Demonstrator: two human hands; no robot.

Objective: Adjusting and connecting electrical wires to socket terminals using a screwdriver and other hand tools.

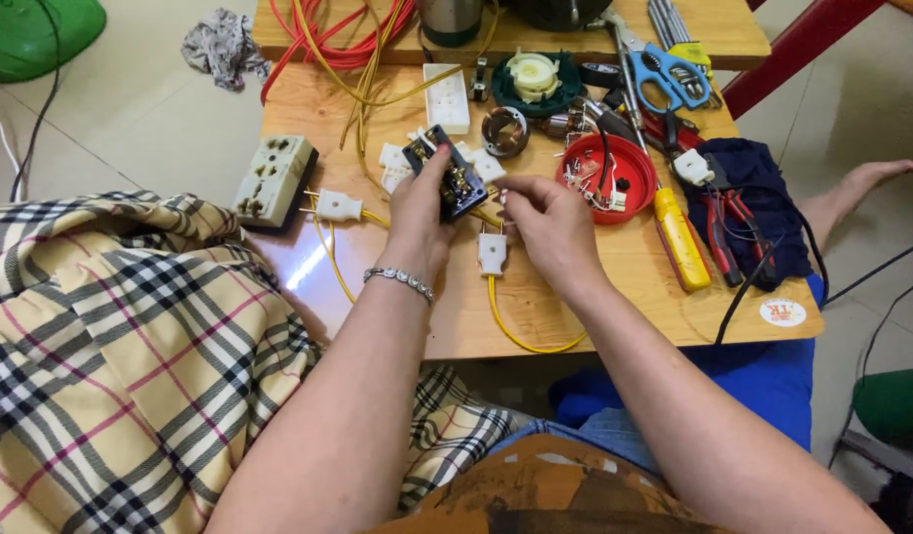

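Left hand (417,213) grips black socket insert (447,178) tilted up for access; right hand (550,227) pinches something small beside it (unidentifiable).

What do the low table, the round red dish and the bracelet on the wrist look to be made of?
Low table: pale wood, glossy, with visible grain and glare. Round red dish: probably plastic, smooth and evenly coloured. Bracelet on the left hand's wrist: silvery, shiny links, seemingly metal.

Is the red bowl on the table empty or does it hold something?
Not empty: the red bowl holds several small white and metal parts.
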